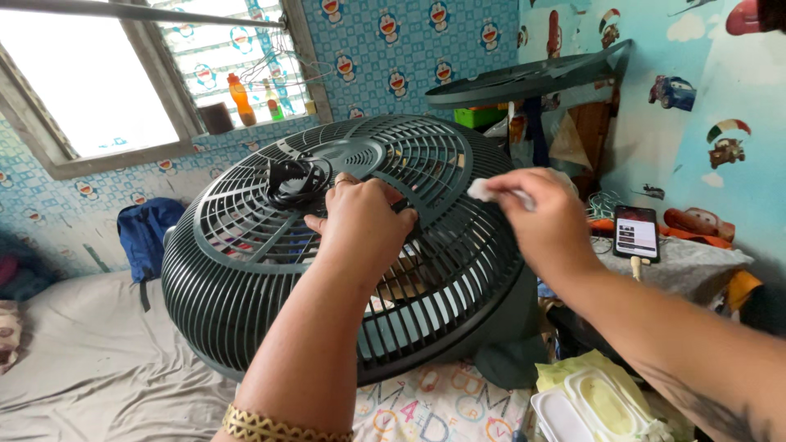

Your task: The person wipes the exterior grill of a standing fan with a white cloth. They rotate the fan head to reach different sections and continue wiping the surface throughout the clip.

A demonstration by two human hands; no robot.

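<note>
From my seat at the feed, I see the large round dark-green plastic fan grille (344,245) filling the middle of the view, tilted up on its edge over the bed, its domed face turned toward the camera. It is made of thin curved ribs that fan out from a solid central hub with fine radial slots, held together by a few concentric rings and a deep slatted rim; the plastic looks matte and slightly dusty. A bundled black cord (292,178) sits on the ribs just beside the hub. My left hand (360,223) lies on the face of the grille with its fingers curled through the ribs, gripping it steady; there is a ring on one finger and a woven gold-coloured bracelet (278,427) at the wrist. My right hand (547,214) is closed around a small crumpled white wipe (485,191), pinched at the fingertips and held at the upper right part of the grille, touching or nearly touching the ribs. Under the grille lies a wrinkled grey bedsheet (90,360) and a cloth printed with coloured letters (446,405). At the lower right is an open pale-yellow plastic wipes tub (598,401) with a white lid. Farther right, a black smartphone (636,232) with a lit screen rests on a grey cloth. A blue backpack (146,233) leans by the wall under the window, and a second dark grille (524,78) rests above at the back.
</note>
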